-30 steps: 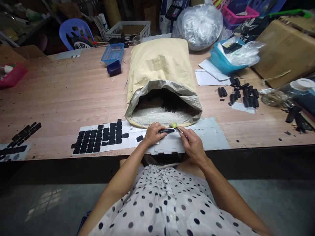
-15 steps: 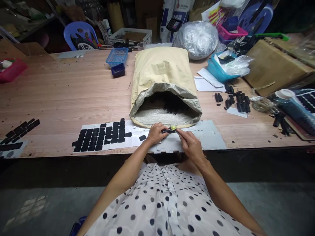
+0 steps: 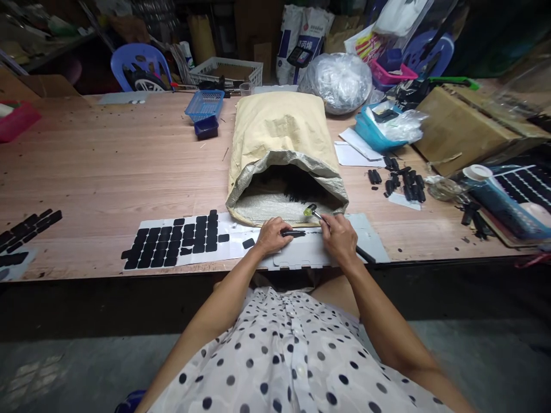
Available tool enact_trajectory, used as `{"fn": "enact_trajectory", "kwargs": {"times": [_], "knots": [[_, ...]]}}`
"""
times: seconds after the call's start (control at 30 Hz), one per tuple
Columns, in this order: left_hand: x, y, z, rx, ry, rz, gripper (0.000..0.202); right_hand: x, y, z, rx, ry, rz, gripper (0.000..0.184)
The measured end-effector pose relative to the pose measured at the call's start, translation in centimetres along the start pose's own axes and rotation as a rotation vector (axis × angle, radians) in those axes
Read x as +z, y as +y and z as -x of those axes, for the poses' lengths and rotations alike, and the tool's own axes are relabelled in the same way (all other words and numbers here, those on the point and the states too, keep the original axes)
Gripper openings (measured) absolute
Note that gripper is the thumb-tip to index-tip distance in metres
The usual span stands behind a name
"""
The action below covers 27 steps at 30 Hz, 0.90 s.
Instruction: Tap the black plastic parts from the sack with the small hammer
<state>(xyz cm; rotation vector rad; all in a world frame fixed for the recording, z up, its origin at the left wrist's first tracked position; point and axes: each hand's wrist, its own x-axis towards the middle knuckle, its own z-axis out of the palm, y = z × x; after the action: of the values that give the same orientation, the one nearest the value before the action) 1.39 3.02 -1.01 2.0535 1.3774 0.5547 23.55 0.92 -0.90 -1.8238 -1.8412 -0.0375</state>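
Note:
My left hand pinches a small long black part against a grey sheet at the table's front edge. My right hand is closed round a thin tool with a yellow-green tip, the tip raised just above the black part. Directly behind both hands lies a tan sack on its side, mouth open toward me, with dark parts inside. A white sheet carrying several black rectangular pads lies to the left of my left hand.
A heap of black parts and white papers lie right of the sack. Blue baskets, a clear plastic bag, a cardboard box and a blue chair stand behind. More black pads lie far left.
The tool's yellow-green tip has lifted away from the black part toward the sack mouth. The view has shifted slightly, bringing more of the right side into sight.

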Motion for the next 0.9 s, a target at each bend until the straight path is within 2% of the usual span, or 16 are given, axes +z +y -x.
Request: {"fn": "enact_trajectory", "kwargs": {"times": [0.1,0.23,0.4,0.5,0.63,0.7,0.8,0.83,0.9], "knots": [[0.1,-0.1,0.0,-0.004,-0.006,-0.004,0.018,1.3,1.1,-1.4,0.018,-0.015,0.103,0.029],[0.2,-0.4,-0.2,0.017,-0.011,-0.002,0.017,2.8,1.4,-1.3,0.018,-0.003,0.155,0.029],[-0.5,-0.1,0.4,0.079,0.016,0.033,0.014,3.2,1.1,-1.1,0.019,-0.001,0.185,0.028],[-1.0,1.1,3.0,0.206,-0.016,0.151,0.016,3.2,1.0,-1.2,0.016,-0.01,0.193,0.028],[-0.4,2.4,8.8,0.3,-0.285,0.338,0.025,3.2,0.7,-1.2,0.023,-0.016,0.198,0.028],[0.8,2.0,11.2,0.197,-0.383,0.375,0.025,3.3,0.6,-1.2,0.028,-0.024,0.202,0.028],[3.4,0.1,12.8,-0.174,-0.489,0.381,0.024,3.3,0.4,-1.3,0.033,-0.039,0.197,0.027],[4.2,-0.7,12.9,-0.3,-0.494,0.358,0.023,3.3,0.4,-1.3,0.033,-0.038,0.189,0.027],[5.6,-2.0,12.6,-0.442,-0.444,0.293,0.022,3.2,0.4,-1.3,0.029,-0.031,0.17,0.027]]}}
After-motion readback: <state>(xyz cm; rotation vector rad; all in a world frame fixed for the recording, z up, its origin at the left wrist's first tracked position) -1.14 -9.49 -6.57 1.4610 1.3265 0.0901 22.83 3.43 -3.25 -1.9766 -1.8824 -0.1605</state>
